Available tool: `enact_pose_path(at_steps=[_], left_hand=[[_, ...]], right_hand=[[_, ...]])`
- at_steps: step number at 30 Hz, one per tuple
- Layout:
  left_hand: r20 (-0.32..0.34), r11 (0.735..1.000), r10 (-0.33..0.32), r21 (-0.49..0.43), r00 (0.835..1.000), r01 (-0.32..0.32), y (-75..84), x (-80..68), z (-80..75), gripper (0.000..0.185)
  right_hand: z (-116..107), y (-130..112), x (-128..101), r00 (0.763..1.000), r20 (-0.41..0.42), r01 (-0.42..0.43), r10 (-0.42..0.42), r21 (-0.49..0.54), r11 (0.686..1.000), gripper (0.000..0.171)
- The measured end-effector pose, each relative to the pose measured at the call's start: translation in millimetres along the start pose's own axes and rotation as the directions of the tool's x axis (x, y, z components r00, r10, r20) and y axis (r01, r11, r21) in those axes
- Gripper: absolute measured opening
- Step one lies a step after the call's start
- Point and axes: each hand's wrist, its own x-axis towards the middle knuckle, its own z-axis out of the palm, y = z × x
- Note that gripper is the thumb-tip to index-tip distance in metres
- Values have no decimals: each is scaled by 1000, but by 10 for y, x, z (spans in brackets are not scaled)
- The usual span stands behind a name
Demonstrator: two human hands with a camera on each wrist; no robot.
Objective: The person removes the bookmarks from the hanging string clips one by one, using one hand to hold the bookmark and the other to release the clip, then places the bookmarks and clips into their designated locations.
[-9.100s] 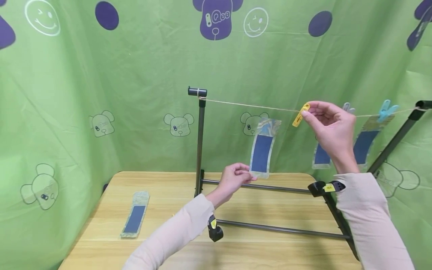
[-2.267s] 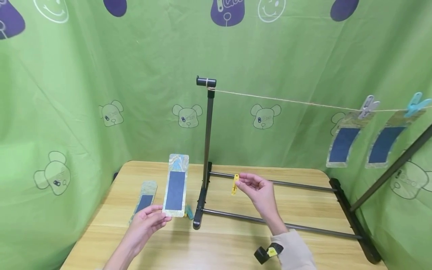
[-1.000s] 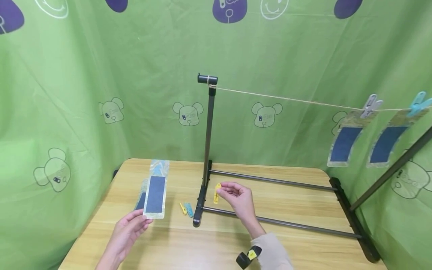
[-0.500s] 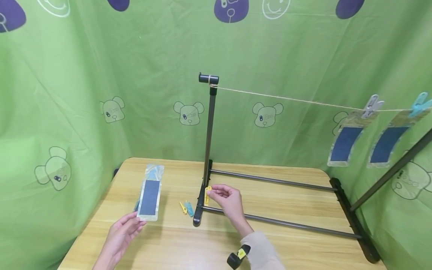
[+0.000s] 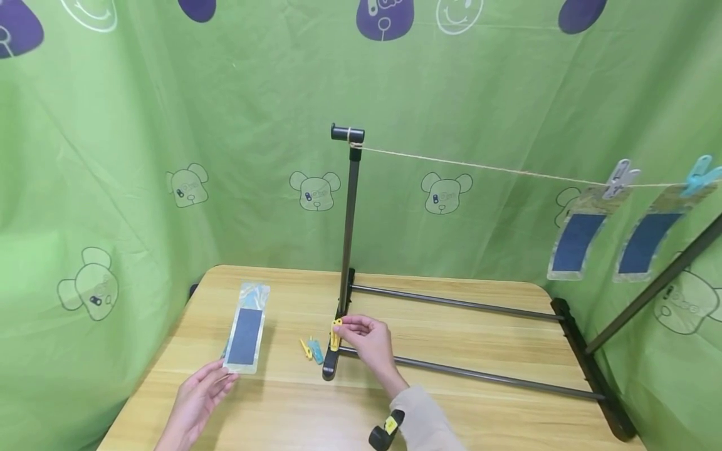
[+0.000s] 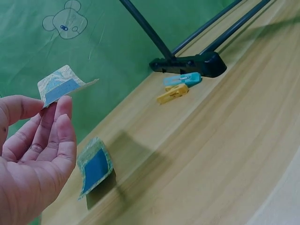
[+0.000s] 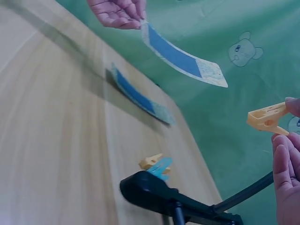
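My left hand pinches the lower end of a bookmark-like strip, pale and marbled with a dark blue panel, held above the table's left part. It bends in the right wrist view. My right hand pinches a yellow clothespin by its handles, over the foot of the black stand. A second strip lies on the table, mostly hidden behind the held one in the head view. Between my hands, a yellow clothespin and a teal clothespin lie beside the stand's foot.
A thin string runs rightward from the stand's top. At right, a grey clothespin and a light blue clothespin hold two similar strips on it. Black crossbars span the wooden table. Green curtain surrounds it.
Earlier both hands held the strip and clothespin up near the string. They have since come down and leftward. In the last second the strip sank slightly and my right hand neared the loose clothespins.
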Motion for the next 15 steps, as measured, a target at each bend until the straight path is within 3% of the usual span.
enact_pose_path(at_steps=[15], left_hand=[[-91, 997, -69, 19, 993, 71, -21, 74, -118, 16]], right_hand=[[149, 155, 0, 1000, 0, -27, 27, -42, 999, 29]])
